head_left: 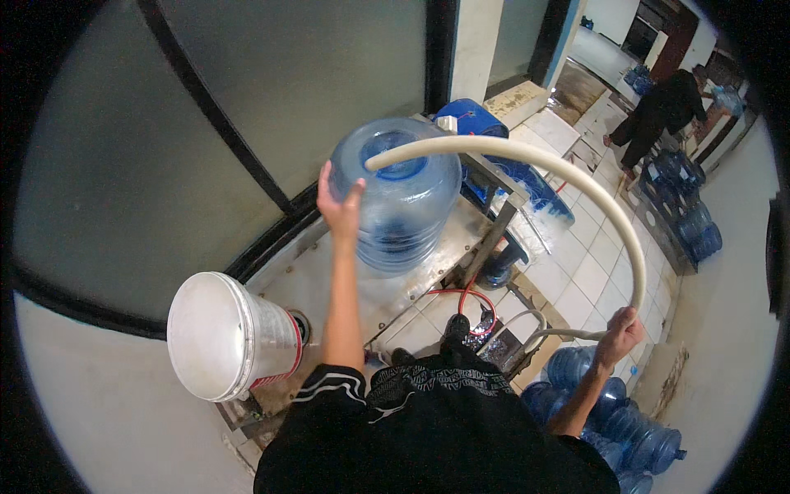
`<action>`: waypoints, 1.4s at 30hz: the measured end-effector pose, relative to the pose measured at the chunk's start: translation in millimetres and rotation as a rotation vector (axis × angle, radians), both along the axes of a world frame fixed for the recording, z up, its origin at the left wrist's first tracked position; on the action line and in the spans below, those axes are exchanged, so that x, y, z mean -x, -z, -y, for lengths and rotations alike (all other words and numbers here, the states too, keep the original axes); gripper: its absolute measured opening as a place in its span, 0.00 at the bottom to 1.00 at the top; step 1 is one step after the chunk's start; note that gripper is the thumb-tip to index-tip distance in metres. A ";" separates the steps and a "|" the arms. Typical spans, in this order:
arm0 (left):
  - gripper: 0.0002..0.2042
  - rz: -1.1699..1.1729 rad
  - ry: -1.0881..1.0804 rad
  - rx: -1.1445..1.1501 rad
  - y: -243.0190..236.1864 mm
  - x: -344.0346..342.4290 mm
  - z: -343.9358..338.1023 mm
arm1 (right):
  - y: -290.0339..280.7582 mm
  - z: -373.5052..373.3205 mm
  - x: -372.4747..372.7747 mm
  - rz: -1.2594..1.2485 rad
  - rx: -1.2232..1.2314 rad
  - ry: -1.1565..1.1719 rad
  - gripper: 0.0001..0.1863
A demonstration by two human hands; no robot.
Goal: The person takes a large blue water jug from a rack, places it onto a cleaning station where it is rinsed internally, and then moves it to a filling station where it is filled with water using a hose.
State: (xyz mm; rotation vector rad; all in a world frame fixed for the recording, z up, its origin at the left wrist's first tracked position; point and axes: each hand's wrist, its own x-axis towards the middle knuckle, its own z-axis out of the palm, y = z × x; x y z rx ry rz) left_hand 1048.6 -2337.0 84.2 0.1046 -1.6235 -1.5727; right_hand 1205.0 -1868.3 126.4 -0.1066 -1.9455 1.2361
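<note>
Head view: the left hand is steadying the blue water jug on the counter while the right hand is gripping the cream hose; keeping the nozzle centred avoids spills.

The far end of the long cream-coloured flexible hose disappears into the mouth of the large translucent blue water jug, so its tip cannot be seen. The left hand hides part of that jug's side, and its palm is out of sight. The stacked blue water bottles at lower right are cut off by the dark rim. The distant person in dark clothes is too small to make out.
</note>
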 end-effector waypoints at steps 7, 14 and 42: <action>0.35 0.082 -0.297 -0.282 12.2 -21.8 -33.8 | 12.0 0.1 -16.7 0.097 -0.174 0.071 0.30; 0.31 -0.003 -0.092 -0.192 9.9 -1.2 -5.5 | 13.1 -15.4 -29.2 0.101 -0.183 0.118 0.32; 0.37 -0.015 -0.044 -0.376 17.1 -0.5 -13.3 | 10.9 9.1 5.1 0.044 -0.072 -0.005 0.32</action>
